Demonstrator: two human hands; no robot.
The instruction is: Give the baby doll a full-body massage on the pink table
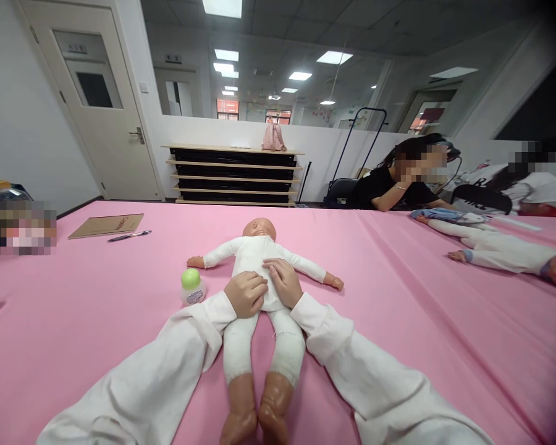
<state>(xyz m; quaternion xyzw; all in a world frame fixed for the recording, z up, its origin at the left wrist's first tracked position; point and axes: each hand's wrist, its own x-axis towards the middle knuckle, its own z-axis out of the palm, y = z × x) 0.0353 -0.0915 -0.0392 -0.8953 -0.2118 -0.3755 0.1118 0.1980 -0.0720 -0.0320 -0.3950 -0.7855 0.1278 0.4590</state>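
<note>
While one pink-covered table (134, 290) bears one central doll (273, 299), a second doll (509, 250) at right and one notebook (106, 226), both left hand (246, 293) and right hand (285, 282) rest unclenched on the central doll's torso, gripping nothing, with one jar (193, 287) and one pen (130, 236) at left.

Laid out flat on smooth pink cloth (120, 296): a baby doll with a soft white fabric body and glossy tan plastic head, hands and feet (271, 301). Points its head to twelve o'clock, spreads arms toward nine and just past three, extends both legs toward six.
</note>
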